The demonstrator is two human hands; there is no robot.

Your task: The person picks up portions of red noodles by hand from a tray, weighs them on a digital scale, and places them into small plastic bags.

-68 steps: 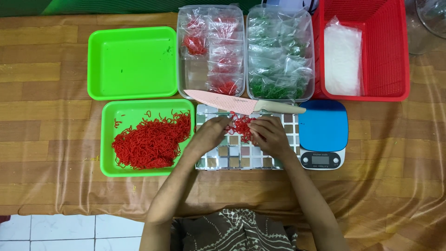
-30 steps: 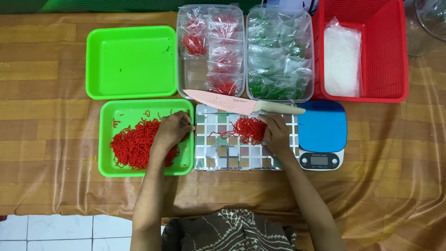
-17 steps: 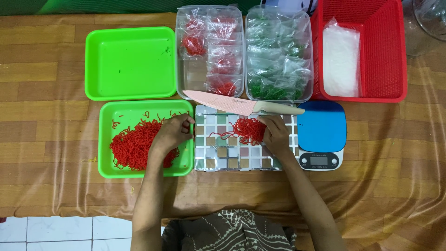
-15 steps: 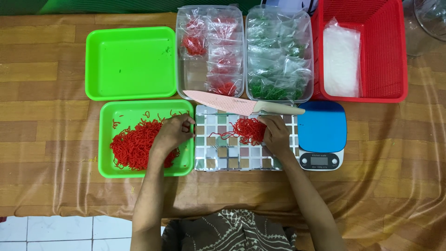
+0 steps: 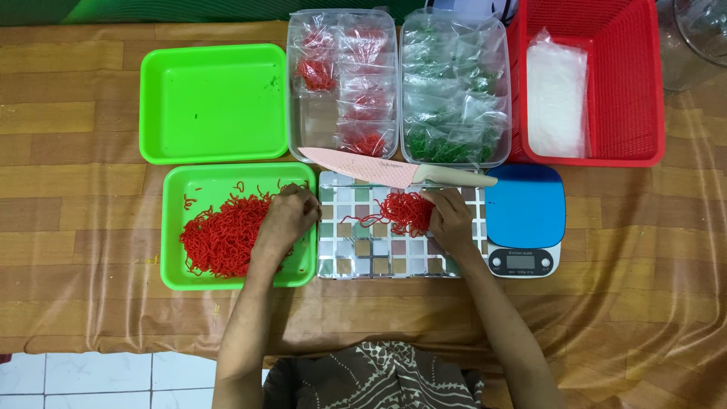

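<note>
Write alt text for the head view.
The left hand reaches into red noodle-like strands in a green plastic tray, while the right hand holds a smaller red clump on a checkered board.

table [image 5: 91, 136]: brown wood-pattern glossy cover | floor [image 5: 113, 379]: white tiles

Clear bags [image 5: 556, 95] fill the red basket [image 5: 644, 83] — small scale screen [image 5: 524, 261] (grey).
</note>
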